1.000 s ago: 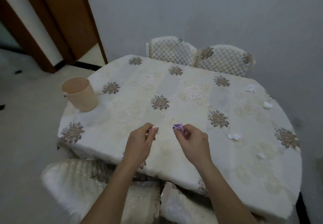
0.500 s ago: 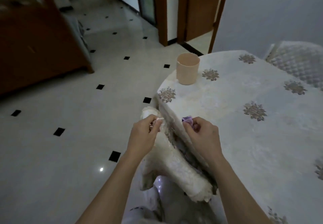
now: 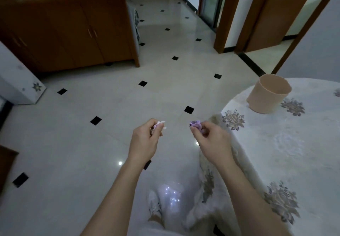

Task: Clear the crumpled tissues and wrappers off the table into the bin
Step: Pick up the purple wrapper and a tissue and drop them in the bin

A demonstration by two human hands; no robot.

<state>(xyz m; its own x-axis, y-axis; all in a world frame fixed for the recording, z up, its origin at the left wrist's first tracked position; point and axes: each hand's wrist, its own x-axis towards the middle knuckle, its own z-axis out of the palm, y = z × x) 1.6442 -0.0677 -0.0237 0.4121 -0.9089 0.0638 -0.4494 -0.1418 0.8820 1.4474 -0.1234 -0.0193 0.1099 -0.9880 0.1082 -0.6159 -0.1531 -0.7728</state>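
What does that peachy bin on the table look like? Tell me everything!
The bin is a small round tub, plain peach-beige and plastic by its look, with an open top and no lid. It stands upright on the flowered tablecloth, near its rounded edge. The inside bottom is hidden. Only the tablecloth touches it. The left hand, pinching a pale scrap, and the right hand, pinching a purple wrapper, are apart from it.
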